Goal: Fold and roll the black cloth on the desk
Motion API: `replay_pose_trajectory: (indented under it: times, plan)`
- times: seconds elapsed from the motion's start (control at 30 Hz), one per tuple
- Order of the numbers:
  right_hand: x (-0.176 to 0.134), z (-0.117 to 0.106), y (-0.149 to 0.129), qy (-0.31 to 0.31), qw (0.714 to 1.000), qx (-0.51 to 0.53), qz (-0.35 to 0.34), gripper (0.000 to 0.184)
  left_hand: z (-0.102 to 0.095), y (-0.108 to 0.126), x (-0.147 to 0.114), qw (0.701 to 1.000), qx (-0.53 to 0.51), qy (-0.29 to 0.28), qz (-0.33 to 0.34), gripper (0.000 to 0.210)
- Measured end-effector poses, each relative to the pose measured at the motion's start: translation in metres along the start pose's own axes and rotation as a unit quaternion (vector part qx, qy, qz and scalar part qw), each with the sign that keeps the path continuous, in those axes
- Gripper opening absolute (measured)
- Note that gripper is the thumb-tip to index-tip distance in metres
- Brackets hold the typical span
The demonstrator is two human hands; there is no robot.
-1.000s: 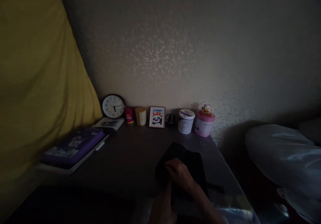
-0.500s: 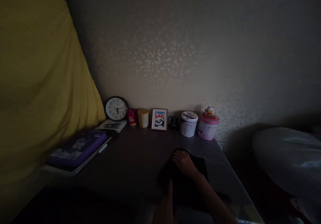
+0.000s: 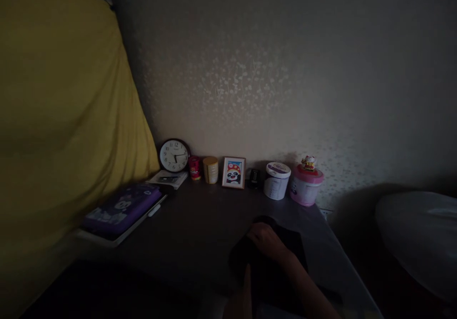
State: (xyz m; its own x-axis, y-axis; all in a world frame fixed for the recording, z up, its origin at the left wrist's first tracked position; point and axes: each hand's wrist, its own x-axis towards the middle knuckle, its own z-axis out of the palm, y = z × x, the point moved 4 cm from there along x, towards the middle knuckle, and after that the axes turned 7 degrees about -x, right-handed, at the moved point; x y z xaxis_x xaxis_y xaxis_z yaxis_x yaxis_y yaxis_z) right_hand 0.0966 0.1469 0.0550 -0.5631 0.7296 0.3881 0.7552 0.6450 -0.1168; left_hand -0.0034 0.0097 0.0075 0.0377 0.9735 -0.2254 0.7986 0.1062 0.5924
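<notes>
A black cloth item (image 3: 285, 240), its exact kind lost in the dark, lies on the right part of the dark tabletop (image 3: 185, 224). My right hand (image 3: 267, 240) rests on its far part with the fingers curled down and closed on the fabric; the fingertips are hidden. Lower down, by the near left side of the cloth, is my left hand (image 3: 239, 297). One digit stretches straight forward, while its other fingers are lost in shadow. Whether that hand presses on the cloth is hard to see.
Along the wall stand a clock (image 3: 174, 155), a red can (image 3: 194, 168), a yellow canister (image 3: 211, 170), a framed panda picture (image 3: 233, 172), a white tub (image 3: 276, 182) and a pink-lidded tub (image 3: 306, 185) with a figurine. A purple case (image 3: 123, 209) lies left, near a yellow curtain (image 3: 71, 119).
The view has shifted slightly, so things sit a little further right and lower. My right hand's fingers look more curled on the cloth. My left hand stays near the same place.
</notes>
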Motion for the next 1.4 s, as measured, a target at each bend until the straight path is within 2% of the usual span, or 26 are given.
replay_pose_trajectory:
  times: [0.07, 0.13, 0.27, 0.43, 0.57, 0.67, 0.8, 0.9, 1.07, 1.17, 1.4]
  plan:
    - [0.0, 0.004, 0.002, -0.006, 1.0, -0.014, 0.006, 0.026, -0.001, 0.0, 0.0, 1.0, 0.009, 0.022, 0.016, 0.071]
    - [0.002, 0.0, 0.014, 0.023, 0.998, -0.039, 0.045, 0.023, -0.001, 0.0, 0.0, 0.999, 0.016, 0.025, 0.026, 0.071]
    - [-0.01, -0.019, 0.045, 0.102, 0.981, -0.073, 0.146, 0.028, 0.005, -0.002, 0.0, 1.0, 0.004, -0.017, -0.001, 0.071]
    - [-0.071, -0.032, 0.072, 0.162, 0.945, -0.103, 0.266, 0.033, 0.006, 0.0, -0.006, 1.0, -0.002, -0.004, 0.017, 0.081]
    - [-0.12, -0.02, 0.077, 0.153, 0.93, -0.063, 0.328, 0.039, 0.002, 0.005, -0.014, 1.0, -0.01, 0.0, 0.027, 0.078]
    - [-0.14, -0.009, 0.07, 0.142, 0.92, -0.001, 0.365, 0.041, -0.008, 0.013, -0.021, 1.0, -0.003, 0.001, 0.031, 0.074]
    - [-0.151, -0.002, 0.056, 0.156, 0.905, 0.082, 0.388, 0.047, -0.022, 0.024, -0.034, 1.0, 0.012, -0.012, 0.023, 0.073]
    - [-0.157, -0.002, 0.049, 0.18, 0.892, 0.132, 0.394, 0.051, -0.026, 0.025, -0.038, 0.999, 0.013, -0.006, 0.031, 0.072]
    - [-0.167, -0.002, 0.045, 0.178, 0.856, 0.218, 0.433, 0.055, -0.007, 0.009, -0.025, 0.998, -0.013, 0.021, 0.055, 0.07]
    - [-0.163, -0.006, 0.04, 0.187, 0.837, 0.297, 0.42, 0.053, 0.006, -0.001, -0.017, 0.997, -0.02, 0.032, 0.067, 0.072]
    - [-0.126, -0.042, 0.007, 0.193, 0.784, 0.454, 0.377, 0.05, 0.015, -0.008, -0.007, 0.998, -0.013, 0.029, 0.058, 0.073]
